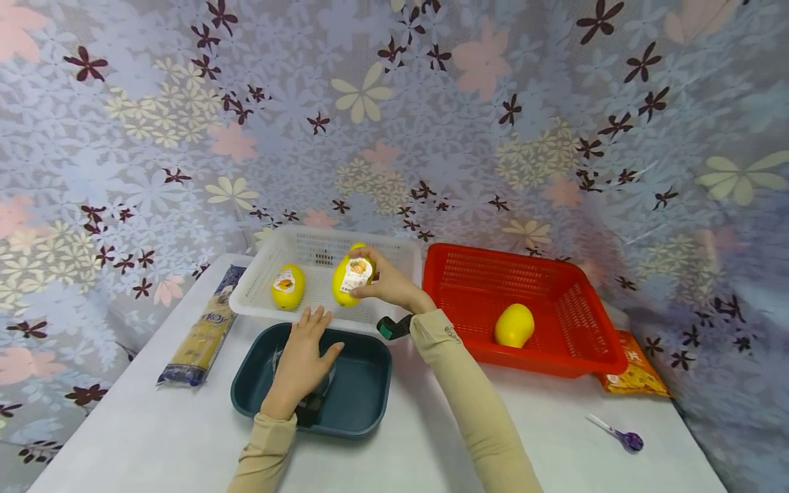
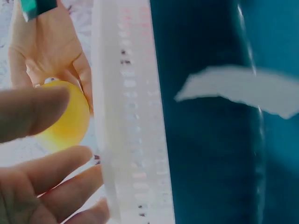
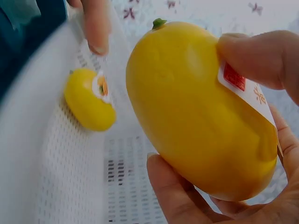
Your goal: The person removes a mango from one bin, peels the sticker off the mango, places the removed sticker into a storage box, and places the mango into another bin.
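Observation:
My right hand (image 1: 391, 279) grips a yellow mango (image 1: 354, 275) with a white label, above the white basket (image 1: 320, 309). In the right wrist view the thumb and fingers curl round this mango (image 3: 187, 112), its small green stem uppermost. A second labelled mango (image 1: 287, 287) lies in the left part of the white basket. My left hand (image 1: 303, 361) has its fingers spread, over the dark teal basin (image 1: 364, 433) and by the basket's front edge. Something pale and partly hidden (image 2: 243, 88) shows in the basin.
To the right stands a red basket (image 1: 582, 329) with a plain yellow mango (image 1: 514, 326) in it. An orange snack bag (image 1: 635, 373) lies partly beneath it, and a purple lollipop (image 1: 630, 439) lies in front. A pasta packet (image 1: 206, 335) is at the left.

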`<state>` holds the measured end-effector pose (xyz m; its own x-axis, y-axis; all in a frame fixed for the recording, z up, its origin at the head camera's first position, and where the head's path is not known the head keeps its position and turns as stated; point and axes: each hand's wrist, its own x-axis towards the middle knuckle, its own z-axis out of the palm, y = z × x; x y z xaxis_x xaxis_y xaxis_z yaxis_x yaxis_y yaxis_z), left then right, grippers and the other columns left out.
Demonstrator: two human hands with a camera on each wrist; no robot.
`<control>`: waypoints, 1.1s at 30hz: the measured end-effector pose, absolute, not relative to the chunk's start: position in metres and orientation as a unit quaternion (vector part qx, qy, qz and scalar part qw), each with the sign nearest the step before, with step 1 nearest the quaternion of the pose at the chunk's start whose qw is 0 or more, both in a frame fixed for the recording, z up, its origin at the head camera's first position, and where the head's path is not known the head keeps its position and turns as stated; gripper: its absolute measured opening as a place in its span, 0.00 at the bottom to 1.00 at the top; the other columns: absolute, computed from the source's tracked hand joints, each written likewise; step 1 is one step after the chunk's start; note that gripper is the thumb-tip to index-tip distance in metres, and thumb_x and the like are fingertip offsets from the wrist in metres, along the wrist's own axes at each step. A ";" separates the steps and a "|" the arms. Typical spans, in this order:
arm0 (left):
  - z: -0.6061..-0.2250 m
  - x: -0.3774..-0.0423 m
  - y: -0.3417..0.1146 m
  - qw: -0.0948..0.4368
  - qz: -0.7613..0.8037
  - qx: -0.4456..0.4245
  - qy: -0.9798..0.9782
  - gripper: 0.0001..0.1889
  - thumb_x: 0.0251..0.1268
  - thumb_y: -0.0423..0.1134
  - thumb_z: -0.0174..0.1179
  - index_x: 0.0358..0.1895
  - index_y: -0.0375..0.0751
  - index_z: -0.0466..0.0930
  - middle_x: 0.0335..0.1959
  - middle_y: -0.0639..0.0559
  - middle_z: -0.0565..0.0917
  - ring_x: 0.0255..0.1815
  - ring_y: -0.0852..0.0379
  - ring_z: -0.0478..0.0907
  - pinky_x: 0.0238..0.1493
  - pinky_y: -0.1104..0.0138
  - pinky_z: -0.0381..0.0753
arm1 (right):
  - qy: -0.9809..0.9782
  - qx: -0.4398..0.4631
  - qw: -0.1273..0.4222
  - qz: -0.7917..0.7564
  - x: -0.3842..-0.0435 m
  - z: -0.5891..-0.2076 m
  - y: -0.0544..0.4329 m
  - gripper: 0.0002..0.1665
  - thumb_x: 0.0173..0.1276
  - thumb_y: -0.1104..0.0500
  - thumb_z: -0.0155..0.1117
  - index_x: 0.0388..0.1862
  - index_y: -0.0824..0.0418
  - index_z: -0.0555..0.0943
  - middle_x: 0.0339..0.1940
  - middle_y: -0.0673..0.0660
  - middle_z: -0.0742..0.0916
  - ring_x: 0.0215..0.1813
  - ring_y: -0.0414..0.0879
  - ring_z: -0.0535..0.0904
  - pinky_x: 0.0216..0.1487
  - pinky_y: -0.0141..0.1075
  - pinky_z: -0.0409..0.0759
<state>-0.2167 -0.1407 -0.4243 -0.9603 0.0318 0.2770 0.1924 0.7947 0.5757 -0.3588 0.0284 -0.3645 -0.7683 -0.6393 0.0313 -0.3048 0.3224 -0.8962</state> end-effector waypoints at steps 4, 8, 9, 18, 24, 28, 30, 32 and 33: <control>-0.420 -0.214 -0.136 0.126 -0.358 -0.039 -0.924 0.32 0.65 0.41 0.62 0.70 0.32 0.65 0.71 0.34 0.66 0.75 0.33 0.56 0.71 0.39 0.56 | 0.793 -0.319 0.152 -0.496 -0.341 -0.366 0.036 0.40 0.61 0.62 0.70 0.69 0.50 0.63 0.68 0.57 0.68 0.51 0.53 0.74 0.49 0.37 0.79; -0.413 -0.210 -0.129 0.119 -0.394 -0.035 -0.911 0.35 0.66 0.43 0.61 0.73 0.34 0.59 0.71 0.34 0.66 0.73 0.36 0.61 0.69 0.42 0.62 | 0.782 -0.336 0.136 -0.507 -0.323 -0.369 0.045 0.40 0.60 0.63 0.70 0.68 0.52 0.63 0.69 0.58 0.66 0.51 0.52 0.75 0.53 0.38 0.80; -0.412 -0.208 -0.126 0.121 -0.400 -0.038 -0.908 0.36 0.66 0.43 0.62 0.73 0.33 0.58 0.71 0.35 0.67 0.72 0.36 0.63 0.68 0.42 0.64 | 0.778 -0.339 0.133 -0.512 -0.319 -0.370 0.047 0.40 0.60 0.64 0.70 0.68 0.52 0.63 0.70 0.58 0.65 0.52 0.52 0.76 0.54 0.39 0.80; -0.407 -0.194 -0.104 0.137 -0.424 -0.088 -0.891 0.40 0.59 0.41 0.67 0.73 0.35 0.59 0.61 0.36 0.78 0.65 0.41 0.74 0.65 0.46 0.71 | 0.758 -0.356 0.110 -0.535 -0.279 -0.382 0.084 0.40 0.59 0.67 0.68 0.69 0.55 0.63 0.79 0.56 0.48 0.58 0.55 0.74 0.58 0.45 0.77; -0.405 -0.185 -0.089 0.076 -0.412 -0.151 -0.895 0.48 0.48 0.44 0.74 0.74 0.39 0.59 0.54 0.42 0.84 0.55 0.46 0.81 0.54 0.54 0.81 | 0.767 -0.351 0.099 -0.528 -0.242 -0.396 0.117 0.42 0.60 0.64 0.69 0.71 0.52 0.63 0.80 0.59 0.43 0.61 0.56 0.72 0.57 0.42 0.77; -0.406 -0.178 -0.073 0.043 -0.389 -0.200 -0.898 0.52 0.46 0.48 0.76 0.74 0.35 0.57 0.54 0.42 0.84 0.51 0.49 0.83 0.49 0.57 0.83 | 0.777 -0.338 0.089 -0.523 -0.220 -0.401 0.141 0.44 0.60 0.61 0.70 0.73 0.51 0.61 0.80 0.60 0.46 0.63 0.56 0.70 0.59 0.34 0.75; -0.409 -0.175 -0.065 0.035 -0.380 -0.225 -0.896 0.53 0.45 0.50 0.76 0.73 0.33 0.57 0.53 0.43 0.84 0.50 0.51 0.83 0.50 0.58 0.83 | 0.780 -0.320 0.093 -0.530 -0.211 -0.403 0.152 0.47 0.59 0.61 0.71 0.75 0.50 0.59 0.79 0.60 0.48 0.62 0.56 0.70 0.59 0.32 0.75; -0.412 -0.172 -0.057 0.030 -0.373 -0.245 -0.895 0.53 0.43 0.51 0.76 0.73 0.33 0.58 0.51 0.44 0.85 0.49 0.53 0.83 0.50 0.60 0.83 | 0.781 -0.298 0.097 -0.540 -0.203 -0.408 0.162 0.51 0.58 0.60 0.73 0.76 0.49 0.56 0.78 0.60 0.52 0.60 0.56 0.70 0.58 0.32 0.75; -0.414 -0.171 -0.053 0.031 -0.368 -0.254 -0.894 0.53 0.43 0.51 0.76 0.72 0.33 0.59 0.50 0.45 0.86 0.48 0.54 0.84 0.49 0.61 0.83 | 0.782 -0.287 0.099 -0.545 -0.201 -0.410 0.167 0.52 0.57 0.60 0.73 0.76 0.48 0.55 0.78 0.60 0.54 0.60 0.56 0.70 0.58 0.32 0.75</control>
<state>-0.1715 -0.0532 -0.4140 -0.8695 0.4302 0.2428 0.4763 0.6001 0.6426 -0.2010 0.1669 -0.4100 -0.8160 -0.5559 0.1583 -0.3406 0.2411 -0.9088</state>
